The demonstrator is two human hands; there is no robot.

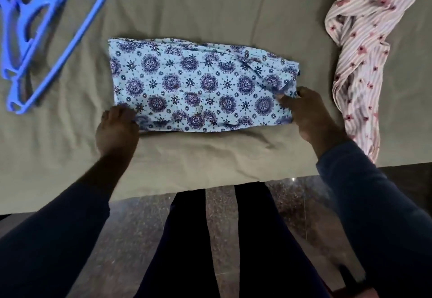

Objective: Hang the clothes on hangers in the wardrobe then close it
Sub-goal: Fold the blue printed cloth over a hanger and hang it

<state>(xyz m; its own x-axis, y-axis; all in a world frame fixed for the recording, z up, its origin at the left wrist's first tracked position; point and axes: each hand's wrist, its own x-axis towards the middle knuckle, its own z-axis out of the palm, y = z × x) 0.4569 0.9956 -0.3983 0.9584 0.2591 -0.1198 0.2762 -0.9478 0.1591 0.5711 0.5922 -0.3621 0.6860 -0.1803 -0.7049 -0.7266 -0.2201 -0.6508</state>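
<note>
A folded garment point(198, 85) of thin pale blue cloth, printed with dark blue medallions, lies as a flat oblong in the middle of the bed point(210, 5), whose olive sheet is softly creased. The left hand point(117, 129) has its grip closed on the near left corner. The right hand point(308, 115) pinches the near right corner, thumb on top. Thin, angular blue plastic hangers point(46, 40) lie stacked at far left. A pink striped garment point(360, 47) with small flowers lies twisted like a rope at right. Below the bed's edge is a dark, speckled, glossy floor point(140, 227).
</note>
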